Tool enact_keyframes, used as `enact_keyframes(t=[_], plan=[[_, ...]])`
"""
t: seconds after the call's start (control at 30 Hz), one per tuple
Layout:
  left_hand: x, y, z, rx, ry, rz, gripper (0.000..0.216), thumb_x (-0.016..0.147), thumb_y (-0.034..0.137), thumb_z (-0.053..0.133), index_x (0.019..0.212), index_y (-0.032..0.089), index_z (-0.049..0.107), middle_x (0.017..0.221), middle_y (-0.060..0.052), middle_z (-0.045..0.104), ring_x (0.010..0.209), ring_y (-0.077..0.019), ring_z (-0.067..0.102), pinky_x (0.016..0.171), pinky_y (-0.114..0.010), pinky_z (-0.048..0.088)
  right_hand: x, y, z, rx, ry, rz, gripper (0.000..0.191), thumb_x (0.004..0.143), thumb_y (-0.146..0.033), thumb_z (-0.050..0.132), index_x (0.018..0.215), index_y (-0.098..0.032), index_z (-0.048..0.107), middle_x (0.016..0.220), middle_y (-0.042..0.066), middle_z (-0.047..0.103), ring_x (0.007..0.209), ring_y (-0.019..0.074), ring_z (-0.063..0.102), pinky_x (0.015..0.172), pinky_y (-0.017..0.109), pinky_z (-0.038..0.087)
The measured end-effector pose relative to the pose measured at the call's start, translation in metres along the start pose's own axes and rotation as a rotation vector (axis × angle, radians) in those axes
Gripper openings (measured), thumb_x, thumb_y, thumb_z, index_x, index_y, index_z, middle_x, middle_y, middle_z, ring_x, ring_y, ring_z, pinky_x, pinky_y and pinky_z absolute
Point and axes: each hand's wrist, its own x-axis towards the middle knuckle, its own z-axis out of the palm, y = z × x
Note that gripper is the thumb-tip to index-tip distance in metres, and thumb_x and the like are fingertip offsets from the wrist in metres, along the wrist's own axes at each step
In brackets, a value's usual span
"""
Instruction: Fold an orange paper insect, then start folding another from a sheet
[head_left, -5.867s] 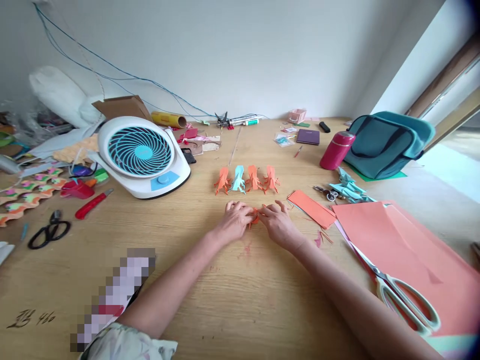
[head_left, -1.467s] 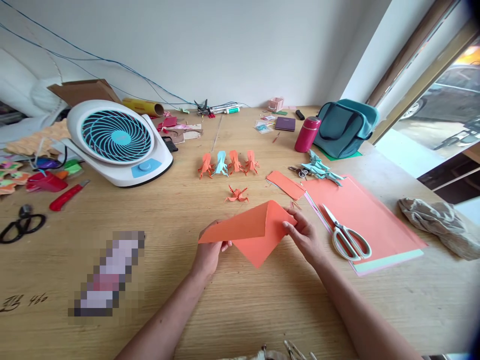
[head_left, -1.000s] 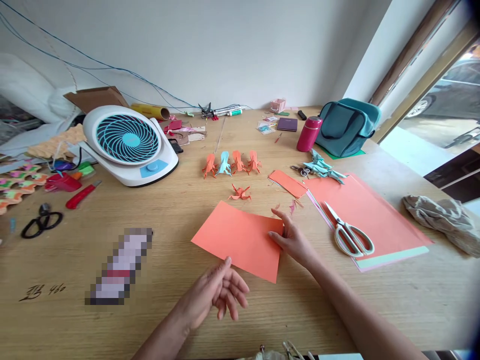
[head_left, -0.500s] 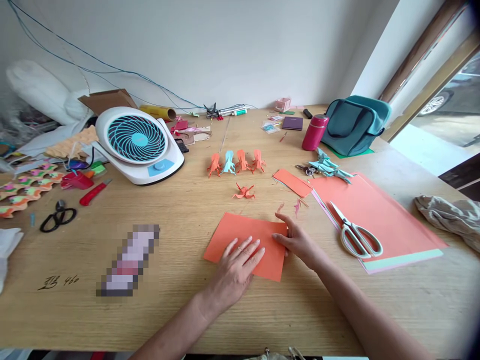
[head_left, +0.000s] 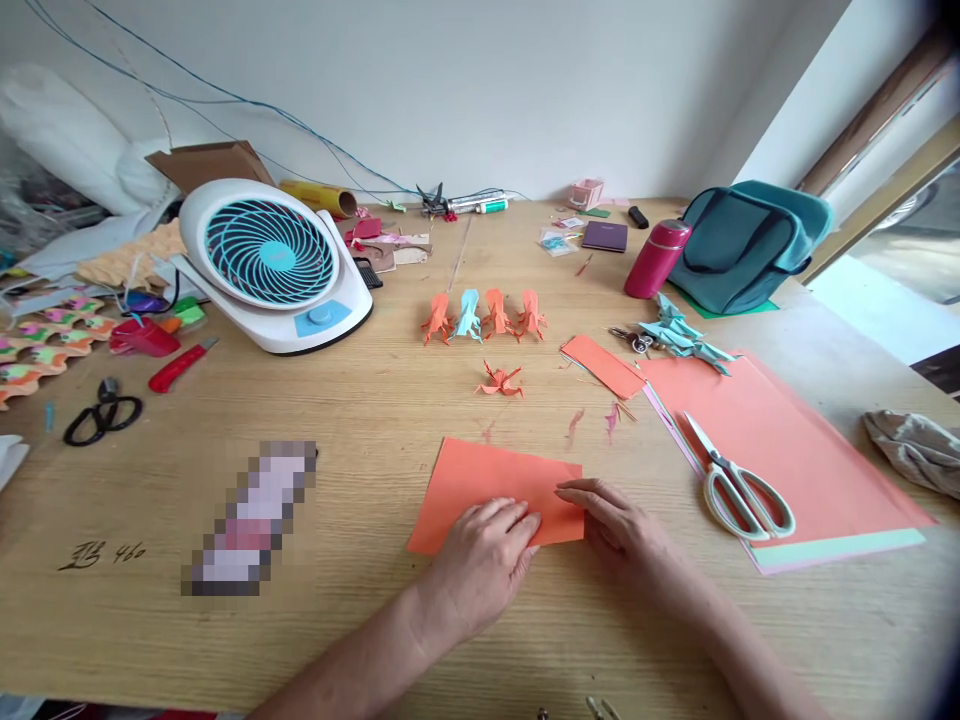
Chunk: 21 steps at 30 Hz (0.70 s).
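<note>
An orange paper sheet [head_left: 487, 475] lies flat on the wooden table [head_left: 375, 420] in front of me. My left hand [head_left: 484, 555] rests palm down on the sheet's near edge, fingers stretched out. My right hand [head_left: 619, 525] presses its fingertips on the sheet's right near corner, fingers flat. A small folded orange paper figure [head_left: 500, 380] sits just beyond the sheet. Behind it stands a row of folded paper figures [head_left: 484, 315], orange ones and one light blue.
A stack of orange sheets [head_left: 780, 450] with white-handled scissors [head_left: 739, 485] lies at right. A white and teal fan [head_left: 274, 265] stands at left. Black scissors [head_left: 101, 415], a red knife [head_left: 180, 363], a pink bottle [head_left: 656, 260] and a teal bag [head_left: 750, 245] sit around.
I set down the small folded figure and took up an orange sheet. It came down flat on the table, and both hands now press along its near edge.
</note>
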Motion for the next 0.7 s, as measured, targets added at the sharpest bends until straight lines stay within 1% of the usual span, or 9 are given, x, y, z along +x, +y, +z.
enact_keyframes(t=[0.13, 0.27, 0.37, 0.4, 0.43, 0.47, 0.5, 0.6, 0.7], plan=[[0.003, 0.0, -0.006, -0.08, -0.009, -0.023, 0.031, 0.098, 0.023, 0.05, 0.122, 0.018, 0.068, 0.119, -0.011, 0.074, 0.112, -0.0264, 0.067, 0.099, -0.045, 0.055, 0.003, 0.002, 0.004, -0.017, -0.005, 0.017, 0.048, 0.089, -0.007, 0.05, 0.131, -0.027, 0.061, 0.118, 0.011, 0.068, 0.106, 0.0255, 0.065, 0.089, 0.04, 0.056], [0.011, -0.006, -0.015, -0.22, -0.063, -0.069, 0.029, 0.099, 0.021, 0.048, 0.118, 0.018, 0.07, 0.115, -0.009, 0.075, 0.109, -0.0249, 0.067, 0.097, -0.041, 0.054, 0.008, 0.005, 0.004, 0.075, 0.001, 0.081, 0.029, 0.094, -0.016, 0.053, 0.118, -0.026, 0.067, 0.113, 0.01, 0.068, 0.101, 0.0234, 0.066, 0.086, 0.036, 0.055], [0.019, -0.013, -0.022, -0.342, -0.115, -0.132, 0.025, 0.099, 0.021, 0.048, 0.11, 0.019, 0.071, 0.106, -0.008, 0.076, 0.099, -0.0228, 0.068, 0.087, -0.035, 0.051, 0.01, 0.004, 0.003, 0.125, 0.004, 0.148, 0.019, 0.099, -0.028, 0.052, 0.11, -0.024, 0.068, 0.108, 0.01, 0.067, 0.097, 0.0222, 0.066, 0.083, 0.033, 0.053], [0.021, -0.015, -0.024, -0.36, -0.134, -0.153, 0.023, 0.099, 0.024, 0.048, 0.1, 0.019, 0.071, 0.097, -0.007, 0.076, 0.09, -0.0216, 0.067, 0.079, -0.032, 0.049, 0.011, 0.004, 0.003, 0.132, 0.011, 0.168, 0.018, 0.1, -0.031, 0.052, 0.107, -0.023, 0.067, 0.107, 0.01, 0.067, 0.094, 0.0217, 0.066, 0.081, 0.032, 0.052], [0.024, -0.018, -0.026, -0.356, -0.161, -0.181, 0.027, 0.1, 0.026, 0.047, 0.086, 0.019, 0.069, 0.085, -0.006, 0.073, 0.078, -0.0198, 0.064, 0.071, -0.03, 0.045, 0.011, 0.004, 0.003, 0.135, 0.019, 0.187, 0.019, 0.1, -0.033, 0.052, 0.103, -0.022, 0.067, 0.104, 0.009, 0.067, 0.091, 0.0211, 0.066, 0.079, 0.031, 0.051], [0.026, -0.02, -0.027, -0.344, -0.17, -0.213, 0.033, 0.1, 0.029, 0.046, 0.073, 0.02, 0.063, 0.074, -0.003, 0.067, 0.068, -0.0176, 0.059, 0.064, -0.029, 0.04, 0.012, 0.003, 0.004, 0.135, 0.032, 0.207, 0.021, 0.101, -0.035, 0.05, 0.099, -0.022, 0.066, 0.1, 0.008, 0.066, 0.086, 0.0202, 0.065, 0.076, 0.03, 0.05], [0.029, -0.022, -0.028, -0.34, -0.166, -0.252, 0.035, 0.099, 0.029, 0.048, 0.066, 0.02, 0.055, 0.066, -0.001, 0.06, 0.061, -0.0157, 0.053, 0.059, -0.029, 0.034, 0.013, 0.003, 0.004, 0.128, 0.05, 0.234, 0.023, 0.101, -0.037, 0.05, 0.095, -0.021, 0.065, 0.095, 0.008, 0.066, 0.081, 0.0191, 0.064, 0.073, 0.03, 0.049], [0.037, -0.024, -0.03, -0.404, -0.169, -0.343, 0.035, 0.094, 0.032, 0.054, 0.062, 0.021, 0.042, 0.054, 0.005, 0.044, 0.05, -0.0122, 0.037, 0.053, -0.028, 0.021, 0.017, 0.0, 0.005, 0.083, 0.079, 0.306, 0.029, 0.101, -0.04, 0.048, 0.085, -0.021, 0.061, 0.084, 0.005, 0.061, 0.07, 0.0169, 0.059, 0.065, 0.029, 0.044], [0.048, -0.023, -0.032, -0.438, -0.186, -0.4, 0.036, 0.09, 0.037, 0.06, 0.064, 0.022, 0.04, 0.053, 0.006, 0.042, 0.048, -0.0117, 0.034, 0.052, -0.028, 0.016, 0.023, -0.004, 0.007, 0.035, 0.084, 0.344, 0.029, 0.1, -0.039, 0.05, 0.08, -0.022, 0.059, 0.079, 0.003, 0.059, 0.067, 0.0162, 0.056, 0.061, 0.028, 0.041]])
